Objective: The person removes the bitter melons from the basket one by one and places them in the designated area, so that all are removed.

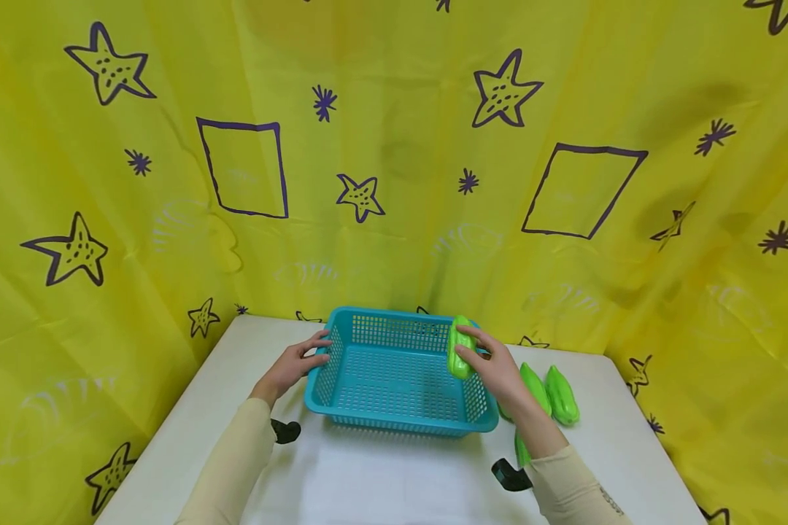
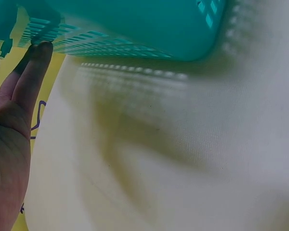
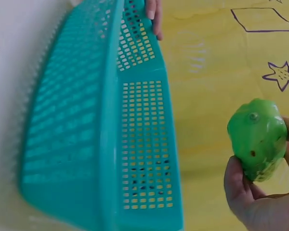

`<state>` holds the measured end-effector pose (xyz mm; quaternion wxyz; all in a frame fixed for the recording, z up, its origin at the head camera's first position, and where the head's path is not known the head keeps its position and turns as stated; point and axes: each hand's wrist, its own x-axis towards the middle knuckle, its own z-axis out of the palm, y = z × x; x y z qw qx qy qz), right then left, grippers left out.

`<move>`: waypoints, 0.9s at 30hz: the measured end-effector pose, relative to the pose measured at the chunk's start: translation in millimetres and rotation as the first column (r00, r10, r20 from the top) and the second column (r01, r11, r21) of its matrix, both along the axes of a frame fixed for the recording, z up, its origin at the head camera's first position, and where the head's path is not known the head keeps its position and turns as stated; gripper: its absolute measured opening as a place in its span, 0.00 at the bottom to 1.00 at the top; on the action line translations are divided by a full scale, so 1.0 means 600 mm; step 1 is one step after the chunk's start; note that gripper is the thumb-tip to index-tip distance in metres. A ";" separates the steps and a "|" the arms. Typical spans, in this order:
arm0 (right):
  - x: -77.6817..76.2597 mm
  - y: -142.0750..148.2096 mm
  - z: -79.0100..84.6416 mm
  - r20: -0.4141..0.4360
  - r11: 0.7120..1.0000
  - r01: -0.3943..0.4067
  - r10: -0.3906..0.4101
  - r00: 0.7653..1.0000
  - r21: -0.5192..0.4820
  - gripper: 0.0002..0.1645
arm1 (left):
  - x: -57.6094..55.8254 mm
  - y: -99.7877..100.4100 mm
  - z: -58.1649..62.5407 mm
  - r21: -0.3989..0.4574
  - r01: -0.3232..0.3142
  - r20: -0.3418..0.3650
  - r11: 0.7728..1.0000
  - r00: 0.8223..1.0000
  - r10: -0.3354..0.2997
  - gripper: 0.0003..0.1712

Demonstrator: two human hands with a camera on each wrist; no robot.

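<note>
In the head view a blue-green plastic basket (image 1: 394, 423) with perforated walls sits on the white table. My left hand (image 1: 295, 367) is at its left rim; in the left wrist view, fairly straight fingers (image 2: 31, 79) touch the basket's wall. My right hand (image 1: 499, 368) pinches a glossy green fruit (image 1: 460, 348), elongated and softly ridged, above the basket's right end. Up close in the right wrist view, the fruit (image 3: 257, 139) shows a small stub at its end and brown marks, with thumb and fingers on either side.
Right of the basket lie several similar green fruits (image 1: 561, 396), partly hidden by my right arm. A yellow curtain (image 1: 394, 255) with drawn stars and frames stands behind the table (image 1: 394, 481). Black wrist mounts (image 1: 511, 475) stick out by both sleeves.
</note>
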<state>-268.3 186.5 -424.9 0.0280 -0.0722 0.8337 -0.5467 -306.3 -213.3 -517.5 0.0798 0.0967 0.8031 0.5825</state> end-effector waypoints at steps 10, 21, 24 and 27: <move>0.040 0.026 -0.020 -0.001 0.999 0.000 0.000 1.000 -0.037 0.31 | 0.001 -0.001 -0.002 -0.008 0.001 -0.009 1.000 1.000 -0.001 0.29; 0.072 0.041 -0.018 -0.004 0.999 0.032 -0.032 0.999 0.006 0.31 | 0.000 -0.001 -0.002 -0.001 0.012 -0.012 1.000 1.000 -0.012 0.29; 0.078 0.046 -0.021 -0.020 1.000 0.028 -0.028 0.999 0.003 0.31 | -0.001 -0.002 -0.003 -0.001 0.018 -0.012 1.000 1.000 -0.018 0.29; 0.084 0.051 -0.023 -0.021 1.000 0.030 -0.030 0.999 0.005 0.31 | -0.003 -0.002 -0.004 0.003 0.017 -0.011 1.000 1.000 -0.016 0.30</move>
